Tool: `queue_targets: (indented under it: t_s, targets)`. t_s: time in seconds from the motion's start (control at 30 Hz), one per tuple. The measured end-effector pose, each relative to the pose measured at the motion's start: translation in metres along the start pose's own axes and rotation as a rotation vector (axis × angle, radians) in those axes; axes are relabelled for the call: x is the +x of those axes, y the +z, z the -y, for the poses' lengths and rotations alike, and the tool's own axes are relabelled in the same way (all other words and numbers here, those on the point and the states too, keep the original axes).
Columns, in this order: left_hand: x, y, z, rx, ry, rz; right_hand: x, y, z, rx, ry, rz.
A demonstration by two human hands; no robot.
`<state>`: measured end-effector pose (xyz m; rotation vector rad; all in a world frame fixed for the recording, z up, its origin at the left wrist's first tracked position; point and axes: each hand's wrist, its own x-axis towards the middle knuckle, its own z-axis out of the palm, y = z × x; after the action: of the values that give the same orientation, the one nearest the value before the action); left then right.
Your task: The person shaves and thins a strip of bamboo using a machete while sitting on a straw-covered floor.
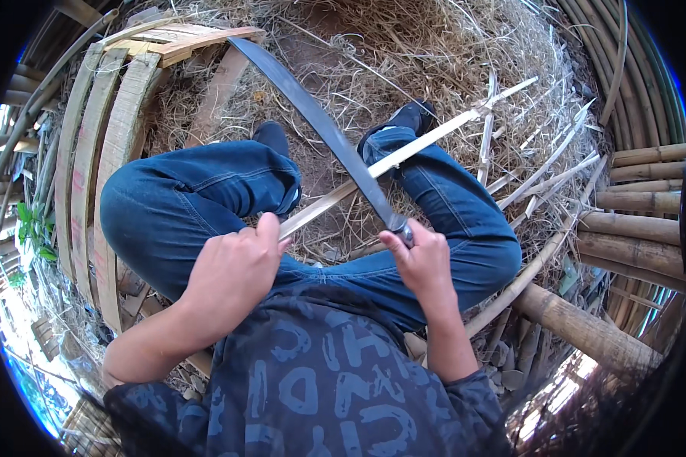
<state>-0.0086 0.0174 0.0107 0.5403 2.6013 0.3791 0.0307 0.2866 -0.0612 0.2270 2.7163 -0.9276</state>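
My left hand [238, 268] is closed around the near end of a long pale bamboo strip [433, 139], thumb laid along it. The strip slants up and away to the right, over my right shin, its far end splintered near the straw. My right hand [421, 263] grips the handle of a machete [306, 105]. The machete's long, dark, curved blade points away to the left and crosses over the strip between my knees. Whether the blade's edge touches the strip or bites into it, I cannot tell.
I sit with bent legs in blue jeans [160, 206]. Dry straw [404, 46] and pale split strips [545, 179] lie ahead and to the right. A wooden slatted pallet [118, 129] stands at the left. Bamboo poles [587, 327] line the right side.
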Motion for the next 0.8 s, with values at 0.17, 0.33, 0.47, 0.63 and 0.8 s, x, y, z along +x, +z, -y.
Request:
queue_targets:
  t_s: [0.17, 0.33, 0.47, 0.63, 0.8]
  targets:
    - [0.001, 0.007, 0.005, -0.011, 0.007, -0.014, 0.009, -0.004, -0.001, 0.033, 0.085, -0.010]
    - [-0.002, -0.003, 0.001, 0.018, 0.004, -0.017, 0.001, -0.004, 0.009, -0.004, -0.058, 0.025]
    - [-0.004, -0.001, 0.007, 0.026, -0.028, 0.029, 0.014, -0.008, -0.013, 0.045, 0.107, -0.033]
    - [-0.002, -0.001, 0.002, 0.047, 0.015, -0.017, 0.004, -0.005, 0.003, 0.082, 0.086, 0.040]
    - [-0.008, -0.002, 0.007, 0.095, -0.025, 0.022, 0.022, -0.011, -0.020, 0.073, 0.142, 0.015]
